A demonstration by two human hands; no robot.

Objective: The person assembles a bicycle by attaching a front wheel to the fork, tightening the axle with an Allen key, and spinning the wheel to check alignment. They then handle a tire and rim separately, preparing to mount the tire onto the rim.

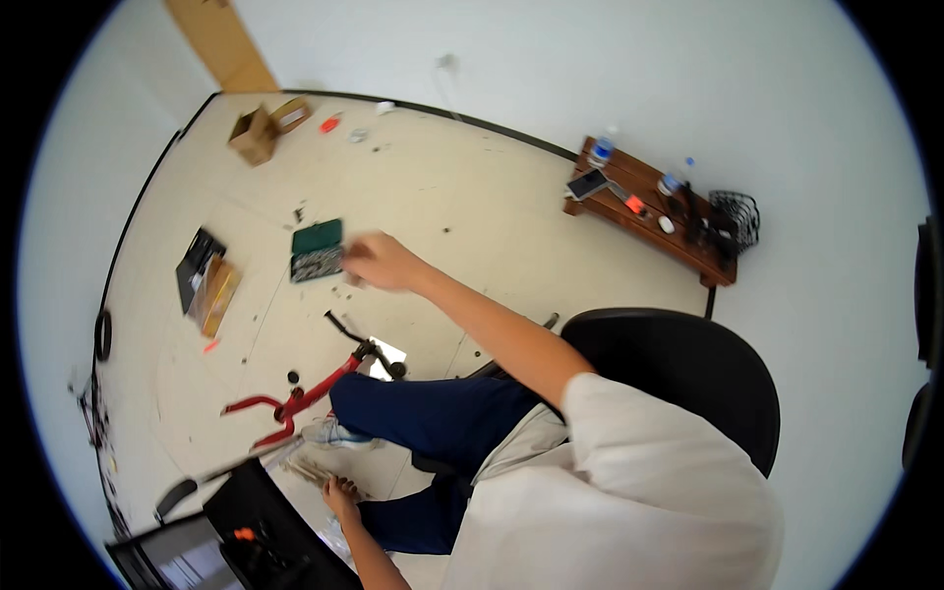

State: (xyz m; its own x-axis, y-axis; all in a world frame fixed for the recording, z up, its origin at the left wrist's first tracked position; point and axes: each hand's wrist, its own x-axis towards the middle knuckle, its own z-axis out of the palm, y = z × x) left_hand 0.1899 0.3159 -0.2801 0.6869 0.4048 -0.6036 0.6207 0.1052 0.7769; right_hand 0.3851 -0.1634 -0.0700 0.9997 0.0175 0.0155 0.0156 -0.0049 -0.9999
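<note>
R hand (379,262) raised mid-frame, blurred, fingers curled round a small item; what it is, can't tell. It's just right of green case (317,250), open on floor. L hand (341,497) low, bottom left, fingers loosely bent, touching pale sticks (313,470) beside black case (258,521). Red bike frame (300,395) lies between.

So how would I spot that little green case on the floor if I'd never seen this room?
Start at the cream floor in front of the black office chair. Just beyond the red bike frame, beside the outstretched right hand, lies the green case, open. It is the only green thing; the boxes nearby are brown or black.
</note>
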